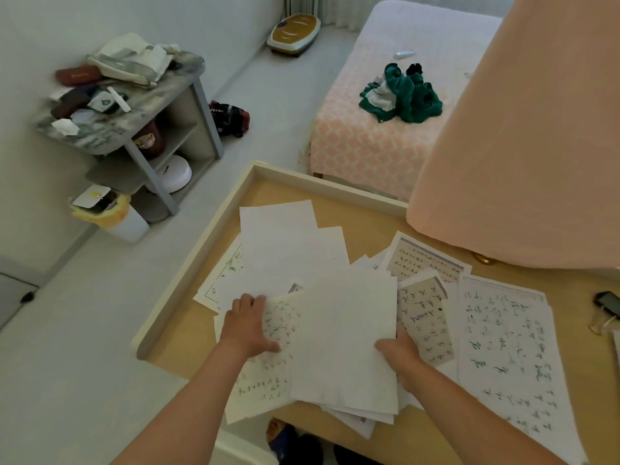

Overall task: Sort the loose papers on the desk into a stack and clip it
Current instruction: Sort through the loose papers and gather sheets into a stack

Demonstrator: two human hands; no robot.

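In the head view, a bundle of white paper sheets [345, 333] is seen on the near part of a pale wooden desk with a raised white rim [188, 273]. It lies between the two hands, and its near edge overhangs the desk's front. Its long axis runs away from the person, slightly tilted.

The right hand [401, 355] is closed on the bundle's right edge, with the thumb laid on top and the fingers hidden beneath. The left hand [250, 325] is spread flat with fairly straight fingers. It is pressed on a cream handwritten sheet [265, 380] that juts from under the bundle's left side, and nothing is gripped by it.

Uncollected paper is left on both sides. Blank white sheets [285, 236] are fanned beyond the left hand, towards the far rim. A tan handwritten sheet [426, 323] touches the right hand, and a large white sheet covered in green handwriting [503, 357] lies just beside it, further right. The far sheets are judged to suit the free left hand.

A small clear clip-like object [600, 325] lies at the right edge, well apart from the bundle and nearer the right hand. Whether it is the clip cannot be told.
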